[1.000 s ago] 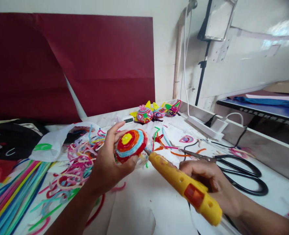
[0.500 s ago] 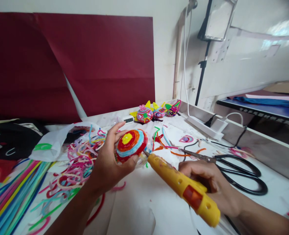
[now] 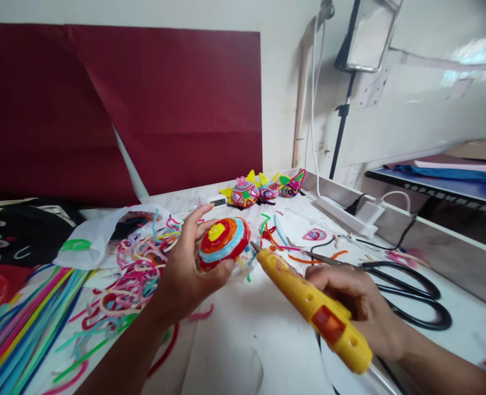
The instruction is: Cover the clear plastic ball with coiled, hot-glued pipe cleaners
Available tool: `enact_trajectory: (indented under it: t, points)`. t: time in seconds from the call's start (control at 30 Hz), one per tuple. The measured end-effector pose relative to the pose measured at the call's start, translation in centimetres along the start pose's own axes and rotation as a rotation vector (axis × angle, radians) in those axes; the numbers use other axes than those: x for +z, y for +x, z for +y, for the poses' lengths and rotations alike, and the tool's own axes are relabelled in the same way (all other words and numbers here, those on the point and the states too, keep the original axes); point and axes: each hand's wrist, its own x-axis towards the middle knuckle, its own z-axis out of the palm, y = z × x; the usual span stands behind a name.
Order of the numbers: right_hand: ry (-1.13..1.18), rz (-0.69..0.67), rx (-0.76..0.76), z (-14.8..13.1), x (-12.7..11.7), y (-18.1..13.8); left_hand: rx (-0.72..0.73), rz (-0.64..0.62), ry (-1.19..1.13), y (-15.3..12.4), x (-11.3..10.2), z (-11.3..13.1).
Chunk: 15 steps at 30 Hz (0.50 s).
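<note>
My left hand (image 3: 201,269) is wrapped round a ball (image 3: 225,241) covered in rings of fuzzy red, orange and light blue stem, with a yellow centre. Its right side looks clear and uncovered. In my right hand (image 3: 356,299) is a yellow hot glue gun (image 3: 308,302), its metal tip pointing at the ball's right edge, a small gap apart from it. A clear glue stick shows at the gun's back end. Black-handled scissors (image 3: 407,280) lie on the table just beyond my right hand.
A tangle of pipe cleaner scraps (image 3: 139,269) lies left of the ball, with long pipe cleaners (image 3: 32,323) nearer me. Decorated fuzzy figures (image 3: 245,192) stand at the back beside a small digital timer (image 3: 218,202). A white power strip (image 3: 345,216) runs along the right rim.
The glue gun's tip has drawn back slightly to the right from the ball's edge. My left hand keeps its hold on the ball; the view has shifted a little.
</note>
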Motion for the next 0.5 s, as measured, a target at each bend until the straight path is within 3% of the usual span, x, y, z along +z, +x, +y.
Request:
enact_trajectory:
  t: [0.27, 0.5]
  points:
    - [-0.192, 0.001, -0.147, 0.8, 0.1, 0.2, 0.017, 0.088, -0.029, 0.7, -0.9, -0.2]
    - [-0.6, -0.318, -0.006, 2.1, 1.6, 1.1, 0.141, 0.185, -0.177, 1.0, -1.4, 0.6]
